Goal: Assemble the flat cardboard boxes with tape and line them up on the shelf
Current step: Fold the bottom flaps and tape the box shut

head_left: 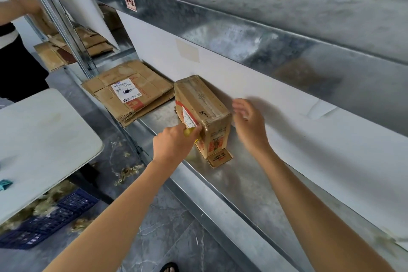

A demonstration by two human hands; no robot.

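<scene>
Standing upright on the metal shelf (242,183) is one assembled cardboard box (205,108), taped along its top seam, with one small flap (219,158) folded out flat on the shelf at its base. The left hand (174,141) is curled round a small yellow object (189,132), too hidden to identify, and meets the box at its near upper corner. The right hand (249,121) is just beside the box's right side with fingers spread and relaxed, holding nothing; motion blur hides whether it touches the cardboard.

To the left on the same shelf lies one stack of flat cardboard boxes (130,93), several layers thick, its top sheet bearing one white shipping label (125,90). Beyond the shelf upright lies a second pile of flattened cardboard (88,42). One white table (39,134) stands at the left, one blue plastic crate (50,216) on the floor beneath it. A second person's arm (13,6) shows at the upper left.
</scene>
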